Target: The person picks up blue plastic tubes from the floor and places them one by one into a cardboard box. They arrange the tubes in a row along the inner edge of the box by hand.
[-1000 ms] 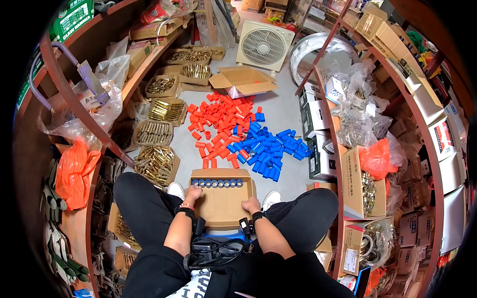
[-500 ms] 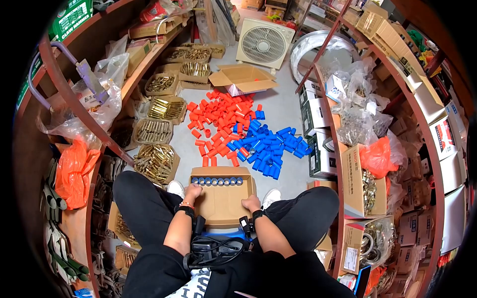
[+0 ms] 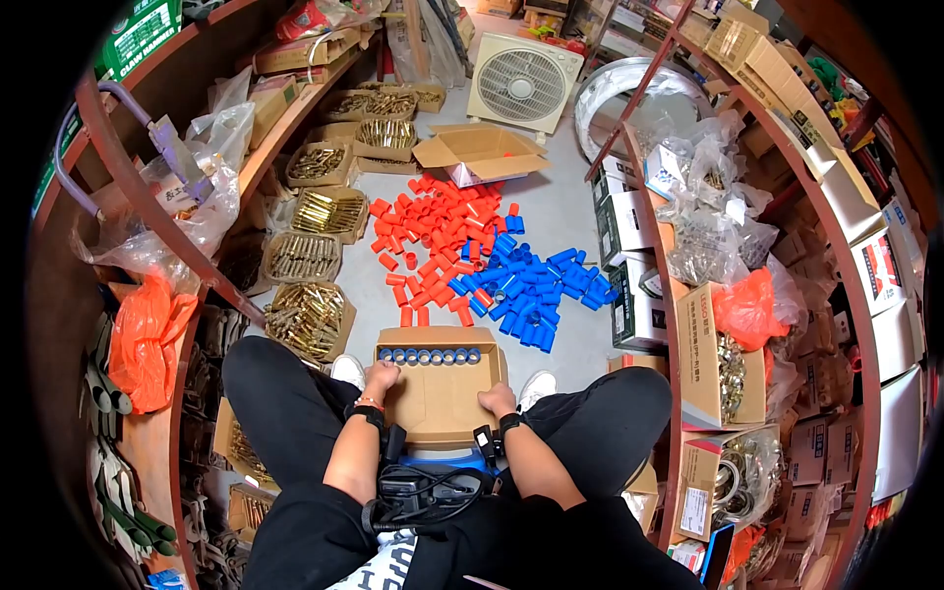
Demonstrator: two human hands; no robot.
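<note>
An open cardboard box (image 3: 444,408) rests between my legs, with a row of blue cylindrical fittings (image 3: 437,357) standing along its far side. My left hand (image 3: 382,376) is closed on the box's left wall near the end of that row. On the opposite wall, my right hand (image 3: 499,398) is closed with curled fingers, gripping the edge. Beyond the box, a pile of red fittings (image 3: 433,231) lies on the grey floor, and loose blue fittings (image 3: 536,295) are spread to its right.
Boxes of brass-coloured hardware (image 3: 307,320) line the left shelf's foot. An open carton (image 3: 480,152) and a white fan (image 3: 523,84) stand farther back. Loaded shelves flank both sides; a hardware carton (image 3: 703,364) sits at the right.
The box has shifted very slightly away from my body and towards the left. Both hands still hold its sides, and the loose fittings lie as before.
</note>
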